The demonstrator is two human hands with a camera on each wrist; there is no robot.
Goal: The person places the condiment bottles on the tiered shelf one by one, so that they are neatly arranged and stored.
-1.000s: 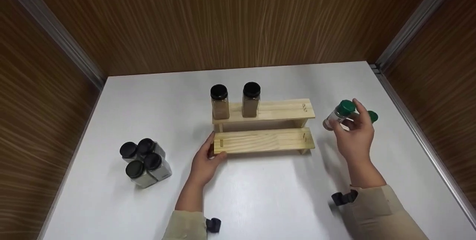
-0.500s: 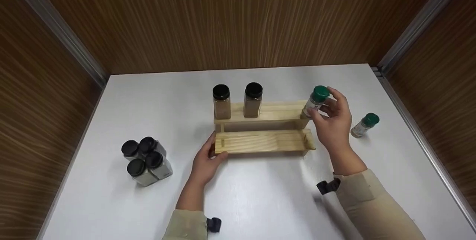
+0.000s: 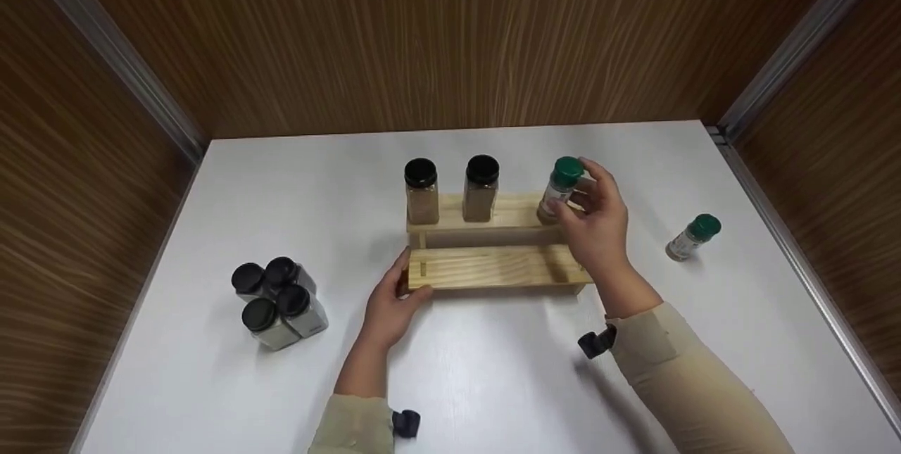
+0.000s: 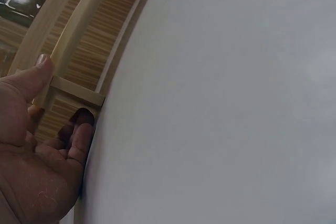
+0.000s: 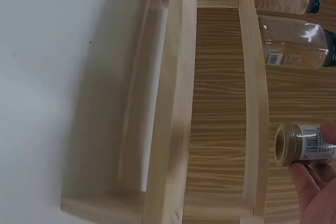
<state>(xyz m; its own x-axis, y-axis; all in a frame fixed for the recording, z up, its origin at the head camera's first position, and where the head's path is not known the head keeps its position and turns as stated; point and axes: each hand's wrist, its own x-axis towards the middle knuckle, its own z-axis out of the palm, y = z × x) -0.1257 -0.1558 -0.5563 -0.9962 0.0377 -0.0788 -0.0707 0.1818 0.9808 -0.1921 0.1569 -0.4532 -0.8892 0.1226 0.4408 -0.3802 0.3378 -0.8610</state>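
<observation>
A two-step wooden spice rack [image 3: 493,267] stands mid-table. My left hand [image 3: 388,306] grips the left end of its lower step, thumb at the front edge and fingers round the side. With my right hand [image 3: 598,225] I pinch a small green-capped spice jar [image 3: 558,190], slightly tilted, over the right part of the upper step. In the right wrist view a narrow gap shows between the jar's base [image 5: 286,145] and the shelf. Two black-capped spice jars, one at the left end [image 3: 422,193] and another [image 3: 481,190] beside it, stand upright on the upper step.
A second green-capped jar [image 3: 693,237] stands on the white table [image 3: 479,376] to the right. Several black-capped jars [image 3: 285,306] are grouped at the left. Wood-grain panels [image 3: 450,39] enclose the back and sides.
My right hand has carried the green-capped jar leftward from the table's right side to over the upper step, uncovering the other green-capped jar. The left hand stays on the rack.
</observation>
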